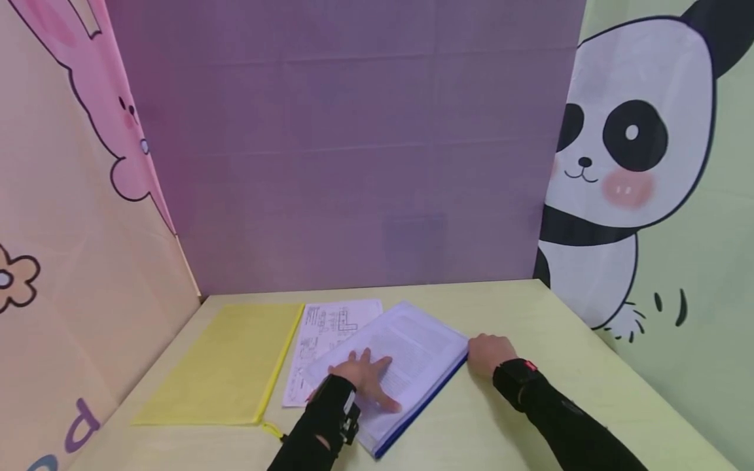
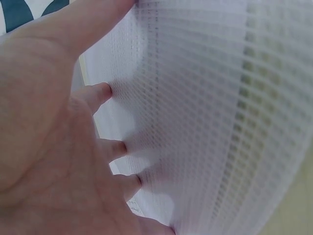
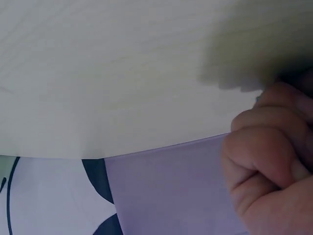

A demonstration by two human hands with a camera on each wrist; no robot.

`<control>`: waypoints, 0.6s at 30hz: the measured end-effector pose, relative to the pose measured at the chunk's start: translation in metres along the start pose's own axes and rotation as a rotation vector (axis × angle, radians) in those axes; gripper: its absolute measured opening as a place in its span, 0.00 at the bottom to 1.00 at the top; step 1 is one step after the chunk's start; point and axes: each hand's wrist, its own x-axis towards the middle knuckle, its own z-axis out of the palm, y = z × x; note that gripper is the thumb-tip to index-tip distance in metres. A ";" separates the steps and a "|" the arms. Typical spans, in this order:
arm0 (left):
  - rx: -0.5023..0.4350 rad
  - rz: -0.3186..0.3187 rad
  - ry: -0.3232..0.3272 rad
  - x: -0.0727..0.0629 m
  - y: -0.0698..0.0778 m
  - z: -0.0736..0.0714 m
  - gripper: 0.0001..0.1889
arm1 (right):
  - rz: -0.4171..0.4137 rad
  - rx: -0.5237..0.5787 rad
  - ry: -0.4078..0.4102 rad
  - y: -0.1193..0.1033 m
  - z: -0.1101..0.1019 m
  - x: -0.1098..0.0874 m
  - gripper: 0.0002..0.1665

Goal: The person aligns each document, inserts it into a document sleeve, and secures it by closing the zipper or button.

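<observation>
A clear document pouch [image 1: 421,347] with a blue edge [image 1: 424,405] lies slanted on the table, a printed page showing on its top face. My left hand [image 1: 365,376] rests on it with the fingers spread; in the left wrist view its fingertips [image 2: 120,148] press on the fine-meshed surface [image 2: 195,98]. At the far right corner, where the blue edge ends, my right hand [image 1: 490,353] pinches the pouch with curled fingers. The right wrist view shows those fingers [image 3: 264,152] folded in, and what lies between them is hidden.
Left of the pouch, partly under it, lies a printed sheet [image 1: 321,333]. Farther left is a flat yellow document pouch [image 1: 218,366] with a yellow pull tab [image 1: 273,430]. The pale table [image 1: 518,320] meets a purple backdrop [image 1: 353,163] and cartoon-printed side panels.
</observation>
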 end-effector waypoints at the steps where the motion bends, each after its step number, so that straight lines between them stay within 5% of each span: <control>1: -0.003 0.000 0.000 0.000 0.000 0.000 0.51 | -0.006 -0.009 0.001 -0.001 0.000 -0.001 0.11; 9: -0.009 -0.007 -0.010 0.001 0.000 0.001 0.51 | -0.049 -0.074 0.028 -0.015 -0.011 -0.010 0.13; 18: 0.007 -0.006 -0.007 0.000 0.001 0.001 0.51 | -0.070 -0.011 -0.008 -0.035 -0.027 -0.020 0.11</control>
